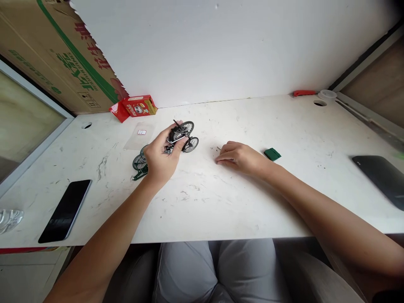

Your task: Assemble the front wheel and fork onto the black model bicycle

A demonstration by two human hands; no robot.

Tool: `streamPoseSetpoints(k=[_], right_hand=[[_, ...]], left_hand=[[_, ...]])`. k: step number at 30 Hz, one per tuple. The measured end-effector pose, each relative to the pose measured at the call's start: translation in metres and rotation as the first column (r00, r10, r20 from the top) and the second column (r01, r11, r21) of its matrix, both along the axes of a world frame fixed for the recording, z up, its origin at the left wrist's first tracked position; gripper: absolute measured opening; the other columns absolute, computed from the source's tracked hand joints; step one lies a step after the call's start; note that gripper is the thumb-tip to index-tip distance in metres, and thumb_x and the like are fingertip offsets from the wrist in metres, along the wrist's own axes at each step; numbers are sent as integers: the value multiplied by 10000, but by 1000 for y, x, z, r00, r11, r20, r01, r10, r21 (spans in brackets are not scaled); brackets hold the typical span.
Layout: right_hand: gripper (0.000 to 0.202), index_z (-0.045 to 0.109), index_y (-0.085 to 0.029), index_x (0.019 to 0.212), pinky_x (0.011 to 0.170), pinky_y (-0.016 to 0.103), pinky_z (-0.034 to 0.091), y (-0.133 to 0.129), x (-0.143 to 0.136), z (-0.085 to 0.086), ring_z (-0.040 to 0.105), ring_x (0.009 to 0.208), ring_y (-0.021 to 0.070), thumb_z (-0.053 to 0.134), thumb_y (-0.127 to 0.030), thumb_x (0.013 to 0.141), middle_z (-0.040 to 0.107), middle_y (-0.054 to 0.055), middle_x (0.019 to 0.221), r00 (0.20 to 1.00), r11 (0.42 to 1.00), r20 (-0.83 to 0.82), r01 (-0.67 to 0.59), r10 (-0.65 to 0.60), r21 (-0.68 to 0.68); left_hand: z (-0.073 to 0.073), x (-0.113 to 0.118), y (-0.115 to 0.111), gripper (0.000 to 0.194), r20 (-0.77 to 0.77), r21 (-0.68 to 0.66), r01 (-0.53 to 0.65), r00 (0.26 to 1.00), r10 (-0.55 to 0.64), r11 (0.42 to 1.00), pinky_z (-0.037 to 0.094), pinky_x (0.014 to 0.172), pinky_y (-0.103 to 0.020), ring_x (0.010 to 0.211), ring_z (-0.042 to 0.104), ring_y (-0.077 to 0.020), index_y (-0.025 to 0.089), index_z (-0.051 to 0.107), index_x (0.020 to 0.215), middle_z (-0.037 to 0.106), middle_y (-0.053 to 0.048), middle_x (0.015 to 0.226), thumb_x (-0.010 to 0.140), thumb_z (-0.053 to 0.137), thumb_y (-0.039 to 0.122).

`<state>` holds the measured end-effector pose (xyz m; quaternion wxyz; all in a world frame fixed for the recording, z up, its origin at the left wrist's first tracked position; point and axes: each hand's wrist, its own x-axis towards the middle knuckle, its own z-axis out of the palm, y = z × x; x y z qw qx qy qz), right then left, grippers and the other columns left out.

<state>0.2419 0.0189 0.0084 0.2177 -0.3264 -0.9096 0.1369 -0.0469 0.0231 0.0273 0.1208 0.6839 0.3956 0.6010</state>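
Note:
My left hand (162, 158) grips a small model tricycle (186, 141) with dark spoked wheels, held above the white table. Beneath and beside that hand lie green model parts (139, 172) with a spoked wheel, partly hidden by the palm. My right hand (235, 156) rests on the tabletop with its fingers pinched together. Whatever is between those fingertips is too small to name. Tiny dark bits (214, 150) and a thin pin are scattered just left of the right fingertips. A green flat piece (272, 154) lies right of this hand.
A clear plastic bag (139, 136) and a red box (139, 106) are behind my left hand. A phone (65, 210) and a glass (10, 220) are at the left. Farther right are a black flat object (380, 176), a red-handled tool (304, 93) and a round lid (328, 94).

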Motion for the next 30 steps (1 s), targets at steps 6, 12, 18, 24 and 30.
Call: streamPoseSetpoints(k=[6, 12, 18, 24, 30], right_hand=[[281, 740, -181, 961, 783, 380, 447, -6, -16, 5, 600, 886, 242, 496, -212, 1097, 702, 105, 938, 977, 990, 210, 14, -44, 142], [212, 659, -146, 953, 753, 384, 383, -13, -29, 3, 556, 914, 278, 483, -46, 1014, 672, 145, 965, 890, 957, 427, 33, -160, 290], [236, 606, -186, 1033, 798, 400, 427, -9, -24, 0, 540, 912, 263, 386, -206, 1117, 661, 117, 984, 958, 979, 241, 115, -154, 167], [106, 567, -246, 1073, 826, 403, 488, -10, -22, 6, 573, 921, 231, 493, -312, 1108, 618, 78, 1014, 936, 973, -269, 212, -229, -90], [88, 617, -280, 1083, 959, 433, 512, -25, -42, 6, 588, 1123, 241, 565, -351, 1087, 610, 76, 1126, 861, 969, -457, 150, -225, -194]], left_hand=[[14, 1, -2, 370, 452, -324, 264, 887, -96, 909, 607, 901, -303, 934, 772, -202, 132, 788, 1051, 812, -102, 1006, 849, 873, 430], [7, 3, -1, 465, 665, -498, 530, 741, -89, 687, 605, 863, -348, 921, 752, -219, 130, 767, 962, 798, -97, 977, 802, 879, 551], [-2, 10, -8, 462, 676, -593, 585, 735, -53, 554, 601, 771, -334, 831, 731, -203, 141, 779, 952, 795, -89, 945, 791, 880, 561], [-11, 24, -19, 435, 655, -636, 607, 751, -81, 477, 604, 762, -326, 882, 727, -203, 166, 807, 1121, 803, -94, 1038, 811, 887, 461], [-18, 33, -28, 433, 617, -659, 593, 778, -119, 462, 568, 744, -285, 920, 722, -198, 176, 801, 1186, 809, -105, 1075, 837, 876, 421]])
